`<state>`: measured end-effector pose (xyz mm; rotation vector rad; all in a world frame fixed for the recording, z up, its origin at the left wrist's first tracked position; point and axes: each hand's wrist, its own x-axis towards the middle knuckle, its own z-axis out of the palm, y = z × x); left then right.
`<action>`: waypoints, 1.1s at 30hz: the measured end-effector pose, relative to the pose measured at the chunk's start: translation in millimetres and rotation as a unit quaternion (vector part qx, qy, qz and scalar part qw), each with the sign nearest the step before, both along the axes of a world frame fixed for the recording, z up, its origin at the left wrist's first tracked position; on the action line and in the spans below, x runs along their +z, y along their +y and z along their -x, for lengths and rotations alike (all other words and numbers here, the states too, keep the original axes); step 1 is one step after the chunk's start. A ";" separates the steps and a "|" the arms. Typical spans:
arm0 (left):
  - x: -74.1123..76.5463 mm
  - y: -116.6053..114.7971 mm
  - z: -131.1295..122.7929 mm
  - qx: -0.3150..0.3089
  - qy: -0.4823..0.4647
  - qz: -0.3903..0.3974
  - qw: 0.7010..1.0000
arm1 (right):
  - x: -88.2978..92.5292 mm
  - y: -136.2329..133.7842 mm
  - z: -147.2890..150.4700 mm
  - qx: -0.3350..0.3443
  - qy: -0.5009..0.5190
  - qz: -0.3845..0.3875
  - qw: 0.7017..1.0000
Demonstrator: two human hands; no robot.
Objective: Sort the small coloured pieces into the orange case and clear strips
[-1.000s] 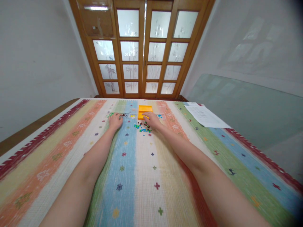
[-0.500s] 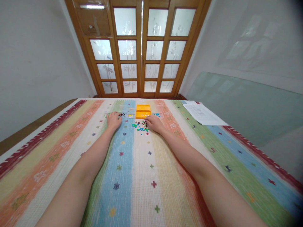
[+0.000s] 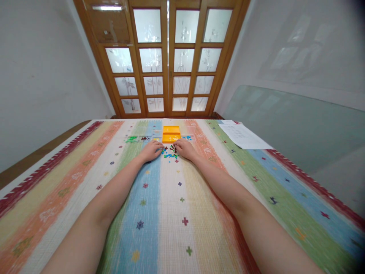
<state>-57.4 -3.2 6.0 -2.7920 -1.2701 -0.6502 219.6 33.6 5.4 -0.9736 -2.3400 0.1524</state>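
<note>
A loose pile of small blue, green and dark pieces (image 3: 170,155) lies on the striped tablecloth. My left hand (image 3: 152,150) rests at the pile's left edge, fingers bent together; whatever they pinch is too small to make out. On the right side of the pile is my right hand (image 3: 184,148), its fingertips closed low over the dark pieces, their contents hidden. Just beyond both hands stands an open yellow-orange box (image 3: 171,134) with some small light pieces in its near half.
Clear compartments flank the box: green pieces (image 3: 131,139), dark red pieces (image 3: 145,139) and yellow pieces (image 3: 156,139) on the left, blue pieces (image 3: 187,137) on the right. Printed paper sheets (image 3: 243,136) lie at the far right. A glazed wooden door (image 3: 168,83) stands behind the table.
My left hand has moved right and nearer, from the compartment of dark pieces to the pile's left edge. The green and dark red pieces are now uncovered. My right hand has stayed near the pile.
</note>
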 end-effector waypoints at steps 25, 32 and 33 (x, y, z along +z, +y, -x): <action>-5.0 11.4 21.6 0.163 -0.089 -0.022 0.982 | -5.2 1.3 0.4 0.012 0.001 0.007 1.000; -6.1 17.3 47.0 0.289 -0.110 -0.041 0.950 | -6.5 2.8 -0.1 0.014 0.001 0.009 1.000; -6.5 17.5 48.2 0.299 -0.107 -0.039 0.947 | -6.3 2.6 -0.1 0.015 0.000 0.011 1.000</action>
